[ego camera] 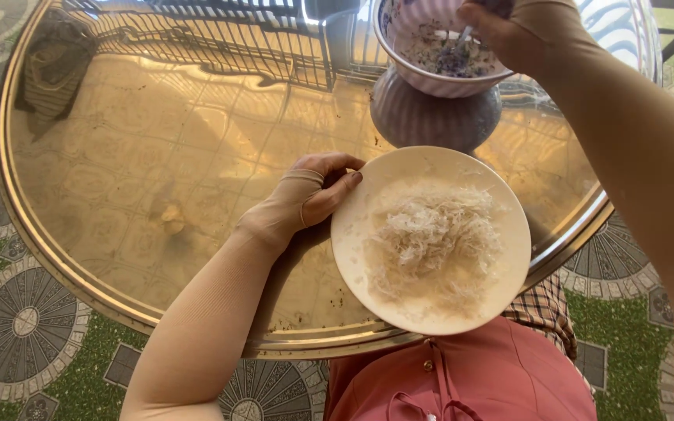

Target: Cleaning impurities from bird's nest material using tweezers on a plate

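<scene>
A cream plate [352,234] heaped with white shredded strands [434,238] sits on the near right of a round mirror-like metal table [157,195]. My left hand [310,195], in a tan sleeve with a thumb hole, rests against the plate's left rim with fingers curled on it. My right hand [516,31] is up at the far right, closed around a spoon handle [462,39] that dips into a white bowl [423,74] holding dark purplish bits. The spoon's end is hidden in the bowl.
The tabletop reflects railings and ceiling, and the bowl's reflection [431,117] lies just beyond the plate. The table's raised rim [64,273] curves around the near edge. Below is green patterned flooring [25,320]. My pink garment [493,374] is at the bottom.
</scene>
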